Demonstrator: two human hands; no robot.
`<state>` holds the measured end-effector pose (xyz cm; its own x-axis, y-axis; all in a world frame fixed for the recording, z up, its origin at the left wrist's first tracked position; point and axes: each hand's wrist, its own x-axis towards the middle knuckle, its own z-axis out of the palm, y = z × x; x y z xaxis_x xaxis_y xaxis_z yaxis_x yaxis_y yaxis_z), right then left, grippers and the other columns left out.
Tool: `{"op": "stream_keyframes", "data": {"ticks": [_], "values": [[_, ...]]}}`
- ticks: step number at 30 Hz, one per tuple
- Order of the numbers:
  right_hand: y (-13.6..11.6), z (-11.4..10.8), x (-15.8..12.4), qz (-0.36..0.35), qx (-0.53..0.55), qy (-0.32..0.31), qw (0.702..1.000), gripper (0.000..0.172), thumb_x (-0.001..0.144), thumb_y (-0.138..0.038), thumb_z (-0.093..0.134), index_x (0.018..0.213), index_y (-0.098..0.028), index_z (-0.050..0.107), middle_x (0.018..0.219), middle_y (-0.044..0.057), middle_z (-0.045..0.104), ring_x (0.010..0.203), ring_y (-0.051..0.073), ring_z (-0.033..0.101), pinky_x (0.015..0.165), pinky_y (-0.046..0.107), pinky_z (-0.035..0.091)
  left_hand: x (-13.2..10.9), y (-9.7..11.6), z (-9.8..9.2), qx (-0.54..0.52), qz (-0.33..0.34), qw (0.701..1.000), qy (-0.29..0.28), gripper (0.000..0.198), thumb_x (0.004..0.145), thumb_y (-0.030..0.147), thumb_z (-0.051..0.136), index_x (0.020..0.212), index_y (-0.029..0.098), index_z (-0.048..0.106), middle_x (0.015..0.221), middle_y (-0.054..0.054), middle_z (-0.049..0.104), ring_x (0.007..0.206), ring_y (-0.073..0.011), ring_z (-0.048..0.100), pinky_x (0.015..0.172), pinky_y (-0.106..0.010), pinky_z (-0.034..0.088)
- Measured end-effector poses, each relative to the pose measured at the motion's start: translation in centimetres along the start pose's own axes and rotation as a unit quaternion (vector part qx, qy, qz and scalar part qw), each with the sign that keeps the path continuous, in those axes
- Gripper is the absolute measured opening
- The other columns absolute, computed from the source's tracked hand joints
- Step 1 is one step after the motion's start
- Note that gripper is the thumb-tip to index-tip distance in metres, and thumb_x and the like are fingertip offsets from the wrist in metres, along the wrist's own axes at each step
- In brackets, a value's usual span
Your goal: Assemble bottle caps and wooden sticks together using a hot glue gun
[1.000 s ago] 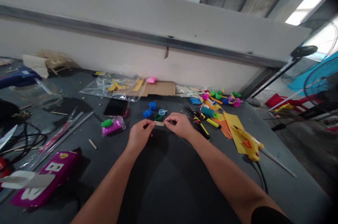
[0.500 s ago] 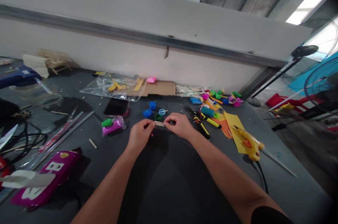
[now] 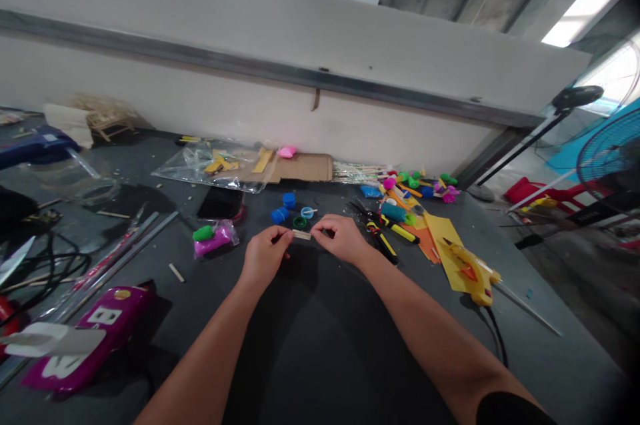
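Between my two hands, over the middle of the dark table, are small pale wooden sticks (image 3: 302, 235) lying side by side. The fingers of my left hand (image 3: 265, 255) pinch their left end. My right hand (image 3: 341, 238) pinches the right end with thumb and forefinger. Just beyond the sticks sit a green cap (image 3: 299, 221), a light blue cap (image 3: 307, 213) with a small stick across it, and two blue pots (image 3: 279, 215). Black and yellow pliers (image 3: 383, 241) lie right of my right hand.
A yellow glue gun (image 3: 477, 278) rests at the right by yellow paper (image 3: 450, 251). At the left are a purple power strip (image 3: 93, 338), long clear rods (image 3: 120, 258), a black phone (image 3: 220, 203) and bagged purple clay (image 3: 213, 241). Cardboard (image 3: 305, 167) lies along the wall.
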<state>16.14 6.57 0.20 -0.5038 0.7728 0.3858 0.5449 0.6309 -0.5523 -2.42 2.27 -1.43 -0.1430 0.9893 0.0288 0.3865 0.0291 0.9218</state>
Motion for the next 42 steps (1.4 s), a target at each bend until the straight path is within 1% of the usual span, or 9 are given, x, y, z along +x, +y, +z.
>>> {"op": "stream_keyframes", "data": {"ticks": [4,8,10,15,19,27,32,38,42], "values": [[0.0,0.0,-0.2,0.010,0.012,0.014,1.000,0.015,0.079,-0.020,0.055,0.090,-0.020,0.066,0.079,0.001,0.065,0.060,0.010,0.053,0.060,0.022,0.041,0.1,-0.2,0.0,-0.032,-0.002,0.999,0.006,0.027,0.074,0.044,0.054,0.073,0.019,0.064,0.060,0.003,0.060,0.049,-0.0117,0.054,0.050,-0.022,0.038],[-0.2,0.5,-0.4,0.017,0.058,0.000,0.998,0.041,0.074,-0.026,0.064,0.113,-0.023,0.053,0.092,0.001,0.065,0.065,0.010,0.057,0.065,0.024,0.046,0.2,-0.4,0.1,-0.087,-0.022,0.996,0.007,0.031,0.072,0.047,0.057,0.074,0.017,0.064,0.065,0.002,0.061,0.049,-0.0107,0.053,0.049,-0.022,0.038],[-0.2,0.8,-0.5,0.009,0.065,-0.011,0.998,0.045,0.074,-0.028,0.065,0.116,-0.024,0.051,0.098,0.003,0.064,0.073,0.012,0.060,0.069,0.025,0.047,0.2,-0.4,0.1,-0.115,-0.031,0.993,0.004,0.032,0.071,0.048,0.058,0.075,0.017,0.063,0.066,0.002,0.062,0.049,-0.0099,0.052,0.049,-0.022,0.038],[-0.1,1.1,-0.6,-0.029,0.039,0.007,0.999,0.027,0.082,-0.029,0.059,0.108,-0.022,0.058,0.096,0.004,0.065,0.077,0.013,0.061,0.074,0.025,0.047,0.1,-0.3,0.2,-0.150,-0.041,0.988,-0.007,0.032,0.070,0.048,0.060,0.075,0.016,0.063,0.066,0.002,0.060,0.050,-0.0091,0.049,0.049,-0.021,0.039],[-0.1,0.9,-0.6,-0.054,0.006,0.020,0.998,0.019,0.085,-0.029,0.055,0.101,-0.023,0.062,0.095,0.004,0.066,0.082,0.014,0.060,0.076,0.025,0.046,0.0,-0.1,0.1,-0.164,-0.039,0.986,-0.014,0.032,0.070,0.046,0.061,0.075,0.015,0.064,0.066,0.001,0.059,0.052,-0.0089,0.049,0.050,-0.021,0.041],[-0.2,0.8,-0.6,-0.065,-0.037,0.043,0.996,0.018,0.086,-0.029,0.051,0.098,-0.022,0.063,0.092,0.004,0.067,0.082,0.014,0.060,0.076,0.025,0.045,0.0,0.2,0.1,-0.172,-0.040,0.984,-0.007,0.032,0.070,0.045,0.062,0.080,0.014,0.065,0.067,0.000,0.059,0.051,-0.0084,0.049,0.048,-0.020,0.041],[-0.1,0.8,-0.5,-0.075,-0.039,0.059,0.995,0.018,0.085,-0.028,0.052,0.096,-0.021,0.064,0.088,0.003,0.068,0.075,0.013,0.060,0.070,0.024,0.045,-0.1,0.5,0.0,-0.142,0.026,0.989,0.018,0.041,0.070,0.038,0.064,0.107,0.019,0.062,0.078,-0.001,0.062,0.059,-0.0106,0.054,0.049,-0.021,0.046],[0.0,0.8,-0.4,-0.083,-0.030,0.065,0.994,0.018,0.085,-0.028,0.052,0.096,-0.021,0.064,0.088,0.004,0.068,0.076,0.013,0.060,0.071,0.024,0.046,-0.1,0.7,0.1,-0.092,0.046,0.995,0.019,0.031,0.072,0.034,0.062,0.099,0.019,0.067,0.086,-0.004,0.066,0.069,-0.0142,0.059,0.051,-0.022,0.050],[0.0,0.9,-0.4,-0.082,-0.025,0.059,0.995,0.018,0.085,-0.027,0.053,0.097,-0.021,0.064,0.087,0.003,0.068,0.075,0.013,0.060,0.070,0.024,0.045,-0.2,0.6,0.1,-0.063,0.054,0.996,0.034,0.026,0.073,0.034,0.062,0.094,0.019,0.068,0.088,-0.004,0.068,0.068,-0.0144,0.060,0.052,-0.022,0.051]]}}
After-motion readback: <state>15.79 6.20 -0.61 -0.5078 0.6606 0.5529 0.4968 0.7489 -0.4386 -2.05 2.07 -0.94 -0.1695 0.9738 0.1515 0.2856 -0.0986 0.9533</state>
